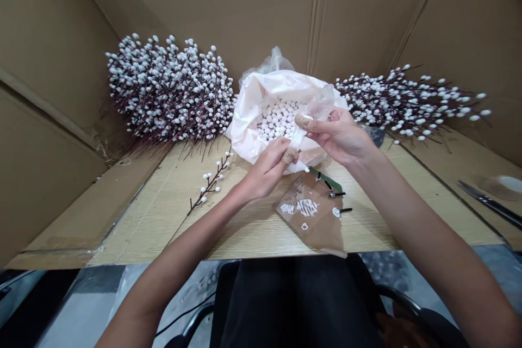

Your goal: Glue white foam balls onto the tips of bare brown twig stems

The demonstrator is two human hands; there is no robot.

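At the middle of the frame, over a pale wood-grain board (244, 228), the person's left hand (265, 168) and right hand (336, 138) meet just in front of a white plastic bag (250, 119). The bag lies open, heaped with small white foam balls (279, 119). The fingers of both hands are curled and closed to a pinch, and together they hold a thin, translucent strip of plastic (297, 138) at the bag's near edge; the right hand also gathers clear film (322, 103) against its fingertips. A tan bandage (289, 156) wraps a finger of the left hand, and another (302, 122) wraps the right thumb.

At the upper left of the frame, a dense bundle of artificial pussy willow stems (167, 89) leans against a cardboard wall (244, 5), and a thinner bundle (408, 100) lies at the right. One loose stem (210, 182) rests on the board at lower left of the hands. Just below the hands lies a clear plastic sheet (308, 212) flecked with white bits, beside a green strip (326, 179). At the far right are a dark-handled blade (491, 204) and a roll of tape (499, 185).
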